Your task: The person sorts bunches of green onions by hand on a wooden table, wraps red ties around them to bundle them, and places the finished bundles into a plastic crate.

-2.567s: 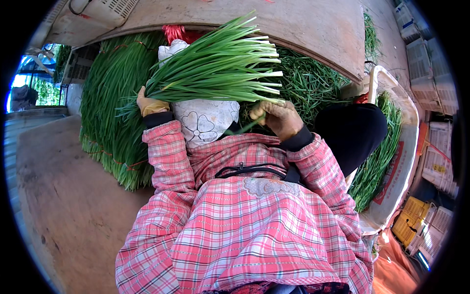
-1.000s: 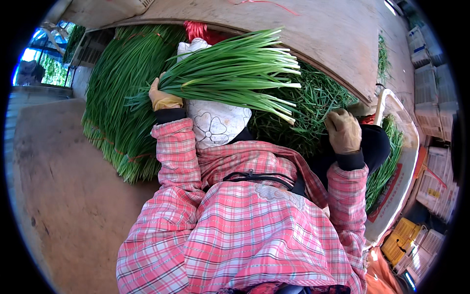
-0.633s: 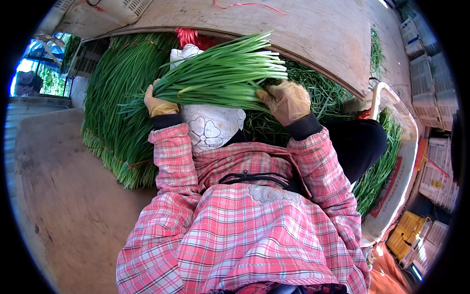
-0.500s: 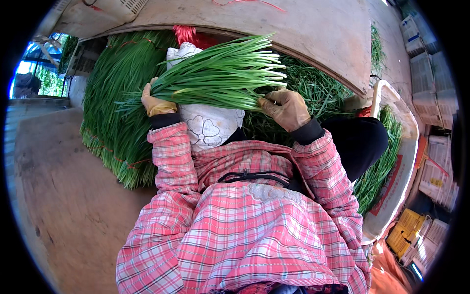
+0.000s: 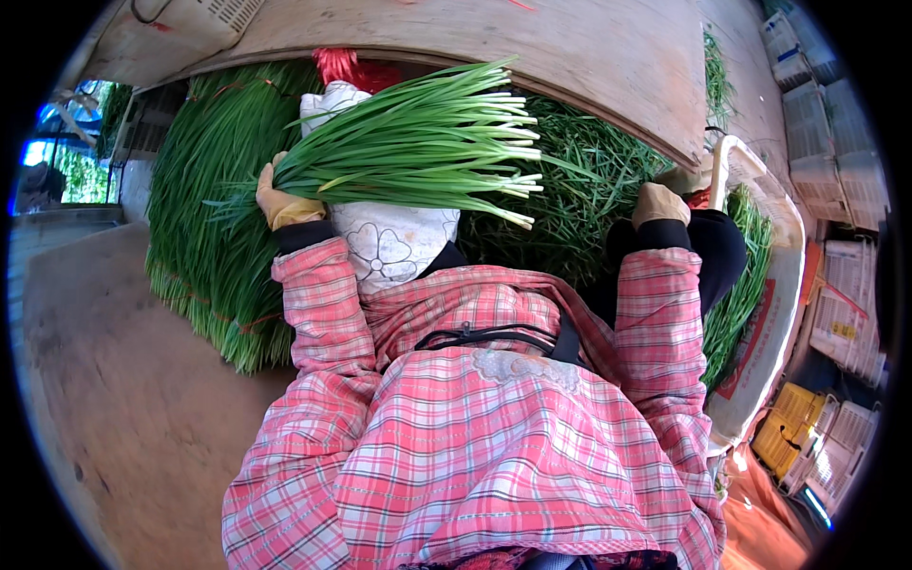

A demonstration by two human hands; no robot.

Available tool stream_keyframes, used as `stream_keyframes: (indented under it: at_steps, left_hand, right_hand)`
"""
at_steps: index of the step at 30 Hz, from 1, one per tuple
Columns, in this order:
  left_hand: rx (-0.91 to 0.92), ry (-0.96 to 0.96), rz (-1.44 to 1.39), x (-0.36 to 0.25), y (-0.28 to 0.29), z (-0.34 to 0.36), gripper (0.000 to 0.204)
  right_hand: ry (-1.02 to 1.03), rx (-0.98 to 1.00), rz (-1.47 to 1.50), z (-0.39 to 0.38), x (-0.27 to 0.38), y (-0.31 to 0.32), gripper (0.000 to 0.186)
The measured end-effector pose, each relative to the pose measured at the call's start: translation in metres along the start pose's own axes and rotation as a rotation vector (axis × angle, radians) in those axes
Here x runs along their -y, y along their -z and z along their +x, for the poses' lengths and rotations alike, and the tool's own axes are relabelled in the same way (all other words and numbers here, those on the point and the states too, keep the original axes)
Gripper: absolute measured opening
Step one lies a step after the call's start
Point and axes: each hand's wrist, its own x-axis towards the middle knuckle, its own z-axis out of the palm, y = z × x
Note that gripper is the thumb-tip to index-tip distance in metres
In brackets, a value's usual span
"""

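My gloved left hand (image 5: 285,198) grips a bunch of long green stalks with pale ends, likely garlic chives (image 5: 408,142), lying across a white flower-patterned cloth (image 5: 394,247). My gloved right hand (image 5: 658,207) is low over loose, tangled green leaves (image 5: 598,171), apart from the bunch and beside my dark trouser leg (image 5: 717,256); its fingers are hidden. Tall piles of chives tied with red string (image 5: 209,218) stand left of the cloth. A white plastic crate (image 5: 784,313) of chives is at my right.
A wooden board (image 5: 570,38) spans the far side, with red strands (image 5: 334,65) under its edge. A brown board (image 5: 114,380) lies at lower left. Stacked pale crates (image 5: 822,142) line the right; a yellow crate (image 5: 788,427) and orange material (image 5: 760,522) sit at lower right.
My right hand has left the pale ends of the bunch and moved right and down to the loose leaves. My left hand still holds the bunch.
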Motion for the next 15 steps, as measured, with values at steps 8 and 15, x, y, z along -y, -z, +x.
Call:
stream_keyframes:
  at_steps: [8,15]
  left_hand:
    - [0.052,0.005,0.009,0.000,0.006,0.007,0.024]
    - [0.008,-0.029,-0.012,-0.001,-0.008,-0.005,0.023]
  right_hand:
    - [0.686,-0.173,1.091,-0.025,0.089,0.018,0.043]
    - [0.423,-0.502,0.880,-0.038,0.114,0.004,0.012]
